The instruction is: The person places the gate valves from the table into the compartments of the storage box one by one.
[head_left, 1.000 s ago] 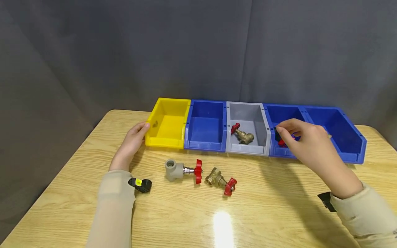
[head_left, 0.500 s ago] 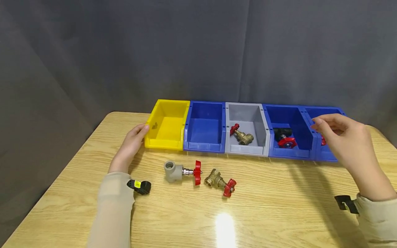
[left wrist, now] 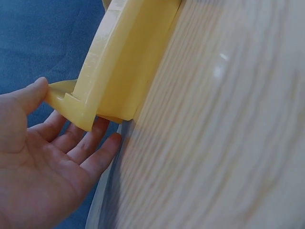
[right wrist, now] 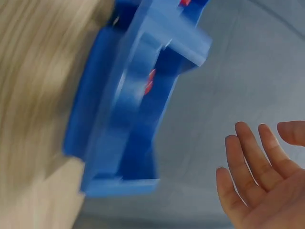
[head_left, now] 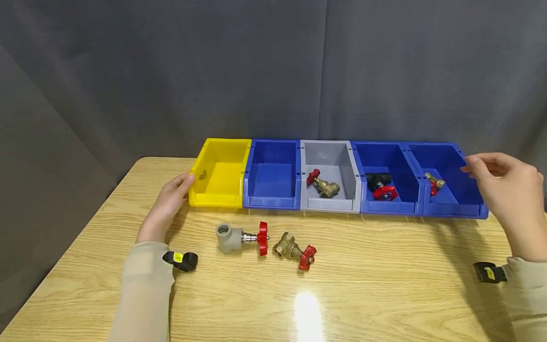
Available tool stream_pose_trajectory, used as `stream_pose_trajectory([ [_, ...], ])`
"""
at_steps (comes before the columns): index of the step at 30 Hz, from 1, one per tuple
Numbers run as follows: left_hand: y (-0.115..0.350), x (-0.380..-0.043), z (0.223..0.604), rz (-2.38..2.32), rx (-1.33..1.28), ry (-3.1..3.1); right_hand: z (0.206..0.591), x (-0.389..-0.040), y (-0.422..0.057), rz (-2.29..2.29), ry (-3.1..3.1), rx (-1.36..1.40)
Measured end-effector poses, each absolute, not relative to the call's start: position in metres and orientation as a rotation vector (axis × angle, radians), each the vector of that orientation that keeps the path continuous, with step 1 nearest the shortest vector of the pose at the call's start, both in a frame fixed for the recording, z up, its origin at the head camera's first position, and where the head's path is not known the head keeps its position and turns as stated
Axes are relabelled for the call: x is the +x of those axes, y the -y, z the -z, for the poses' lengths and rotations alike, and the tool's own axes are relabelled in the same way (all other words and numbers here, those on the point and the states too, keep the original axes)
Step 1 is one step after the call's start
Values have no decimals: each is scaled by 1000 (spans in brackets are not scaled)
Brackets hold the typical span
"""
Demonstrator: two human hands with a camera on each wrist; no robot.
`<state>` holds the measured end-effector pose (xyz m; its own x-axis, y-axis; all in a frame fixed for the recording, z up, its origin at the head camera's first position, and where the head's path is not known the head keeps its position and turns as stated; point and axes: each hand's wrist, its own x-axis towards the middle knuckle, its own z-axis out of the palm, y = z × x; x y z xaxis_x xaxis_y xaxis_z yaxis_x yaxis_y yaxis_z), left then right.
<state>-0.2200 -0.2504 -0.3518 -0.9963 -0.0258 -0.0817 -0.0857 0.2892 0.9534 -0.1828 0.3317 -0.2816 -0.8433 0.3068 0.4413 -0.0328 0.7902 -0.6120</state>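
Observation:
My left hand (head_left: pixel 167 204) is at the left side of the yellow bin (head_left: pixel 216 199), which ends the row. In the left wrist view the thumb lies on the bin's corner lip and the fingers curl behind it, gripping the edge. My right hand (head_left: pixel 514 197) holds nothing; its relaxed fingers are beside the right wall of the rightmost blue bin (head_left: pixel 455 210). Inside that bin lies a small brass valve (head_left: pixel 437 181) with a red handle. The neighbouring blue bin (head_left: pixel 391 207) contains a black valve (head_left: pixel 379 180) with a red handwheel.
A grey bin (head_left: pixel 335 205) with a brass valve (head_left: pixel 328 189) and another blue bin (head_left: pixel 273 202) stand mid-row. On the wooden table (head_left: pixel 376 285), in front, lie a grey plastic valve (head_left: pixel 231 239) and a brass valve (head_left: pixel 287 246), both red-handled. A dark curtain (head_left: pixel 256 71) hangs behind.
My right hand has moved right, from over the black valve's bin to beyond the rightmost bin, uncovering the valves there. The left hand keeps its place on the yellow bin; the head view shifted slightly.

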Motion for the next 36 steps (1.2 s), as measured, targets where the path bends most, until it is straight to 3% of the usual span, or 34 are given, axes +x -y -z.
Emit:
stream_pose_trajectory([
  [5, 249, -220, 351, -1825, -123, -2503, 293, -189, -364, -1066, 2348, -242],
  [15, 247, -219, 349, -1802, -146, -2537, 378, -247, -480, -1397, 2214, -265],
  [25, 241, -220, 342, -1858, -151, -2507, 330, -204, -405, -1491, 2478, -509],
  [36, 231, -212, 314, -1928, -118, -2748, 350, -209, -426, -1746, 2424, -377],
])
